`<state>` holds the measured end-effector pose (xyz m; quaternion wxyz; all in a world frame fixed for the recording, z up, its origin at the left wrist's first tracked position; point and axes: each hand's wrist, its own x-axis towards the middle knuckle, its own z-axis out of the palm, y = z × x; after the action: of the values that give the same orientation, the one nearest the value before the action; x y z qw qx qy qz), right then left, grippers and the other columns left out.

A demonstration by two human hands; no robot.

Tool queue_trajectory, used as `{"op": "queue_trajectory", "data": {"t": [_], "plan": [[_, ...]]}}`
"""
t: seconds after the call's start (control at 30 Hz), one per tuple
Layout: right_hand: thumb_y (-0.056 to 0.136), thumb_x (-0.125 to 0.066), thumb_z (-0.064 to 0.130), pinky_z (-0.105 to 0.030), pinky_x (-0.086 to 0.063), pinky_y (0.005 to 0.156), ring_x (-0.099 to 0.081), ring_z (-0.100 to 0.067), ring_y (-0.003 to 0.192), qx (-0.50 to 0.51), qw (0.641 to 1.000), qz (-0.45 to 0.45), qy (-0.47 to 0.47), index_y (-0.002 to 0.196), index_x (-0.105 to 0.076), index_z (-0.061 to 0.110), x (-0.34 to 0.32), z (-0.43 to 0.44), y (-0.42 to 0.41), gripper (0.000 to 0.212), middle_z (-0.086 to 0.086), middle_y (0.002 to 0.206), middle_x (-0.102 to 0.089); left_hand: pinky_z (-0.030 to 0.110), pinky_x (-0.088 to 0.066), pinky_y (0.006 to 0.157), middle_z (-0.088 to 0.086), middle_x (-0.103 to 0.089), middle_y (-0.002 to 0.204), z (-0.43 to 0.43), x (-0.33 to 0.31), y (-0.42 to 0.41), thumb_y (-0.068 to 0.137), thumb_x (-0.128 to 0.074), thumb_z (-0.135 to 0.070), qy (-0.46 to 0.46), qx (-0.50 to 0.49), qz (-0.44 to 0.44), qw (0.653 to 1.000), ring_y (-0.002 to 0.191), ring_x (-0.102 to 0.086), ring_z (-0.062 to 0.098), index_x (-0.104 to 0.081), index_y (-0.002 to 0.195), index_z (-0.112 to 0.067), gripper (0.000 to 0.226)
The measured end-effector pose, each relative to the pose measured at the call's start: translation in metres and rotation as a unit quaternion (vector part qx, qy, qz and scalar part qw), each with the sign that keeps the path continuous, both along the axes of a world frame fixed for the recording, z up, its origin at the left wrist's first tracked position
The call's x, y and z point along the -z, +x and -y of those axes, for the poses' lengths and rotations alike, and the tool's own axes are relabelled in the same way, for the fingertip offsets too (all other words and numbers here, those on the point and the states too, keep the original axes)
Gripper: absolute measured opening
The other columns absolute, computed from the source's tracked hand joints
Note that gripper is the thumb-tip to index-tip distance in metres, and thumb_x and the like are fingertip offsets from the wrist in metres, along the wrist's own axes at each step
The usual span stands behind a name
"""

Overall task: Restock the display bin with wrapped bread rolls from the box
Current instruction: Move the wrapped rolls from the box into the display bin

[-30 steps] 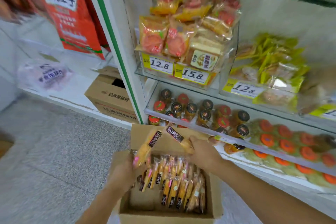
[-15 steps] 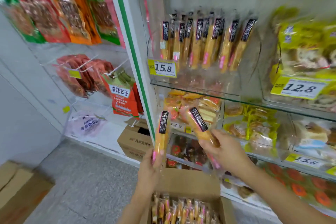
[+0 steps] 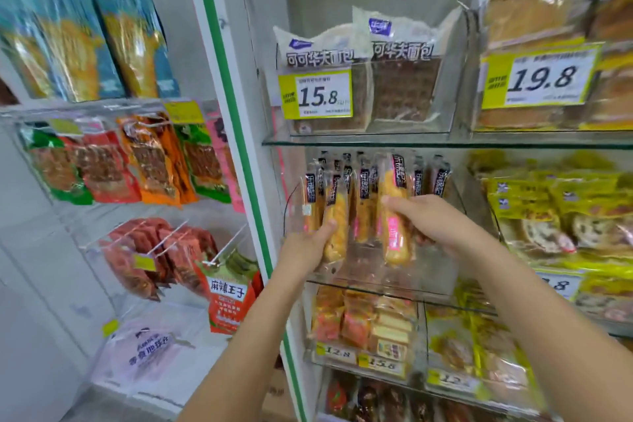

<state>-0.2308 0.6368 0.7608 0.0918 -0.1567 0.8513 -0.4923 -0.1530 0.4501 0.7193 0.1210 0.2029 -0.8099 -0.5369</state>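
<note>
Your left hand (image 3: 306,245) grips one wrapped roll (image 3: 337,216) near its bottom end. Your right hand (image 3: 436,221) grips a second roll (image 3: 394,240) around its middle. Your hands are apart, side by side. Both rolls stand up at the front of the clear display bin (image 3: 363,265). Just behind, more rolls (image 3: 363,202) stand in a row. Higher up sit brown bread packs (image 3: 400,86) and a yellow price tag (image 3: 317,96).

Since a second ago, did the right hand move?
Yes. The right hand went up the shelves, from the box on the floor to the bin, holding a roll.
</note>
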Motion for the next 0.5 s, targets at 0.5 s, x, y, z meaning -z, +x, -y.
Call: {"op": "queue_trajectory", "data": {"t": [0.5], "plan": [[0.088, -0.055, 0.054, -0.027, -0.042, 0.061, -0.06, -0.025, 0.083, 0.12, 0.967, -0.07, 0.212, 0.096, -0.055, 0.01, 0.036, 0.054, -0.078, 0.045, -0.006, 0.088, -0.059, 0.027, -0.042, 0.059, 0.004, -0.058, 0.07, 0.001, 0.007, -0.123, 0.087, -0.062, -0.033, -0.229, 0.045, 0.095, 0.968, 0.066, -0.058, 0.023, -0.049, 0.068, -0.009, 0.033]]}}
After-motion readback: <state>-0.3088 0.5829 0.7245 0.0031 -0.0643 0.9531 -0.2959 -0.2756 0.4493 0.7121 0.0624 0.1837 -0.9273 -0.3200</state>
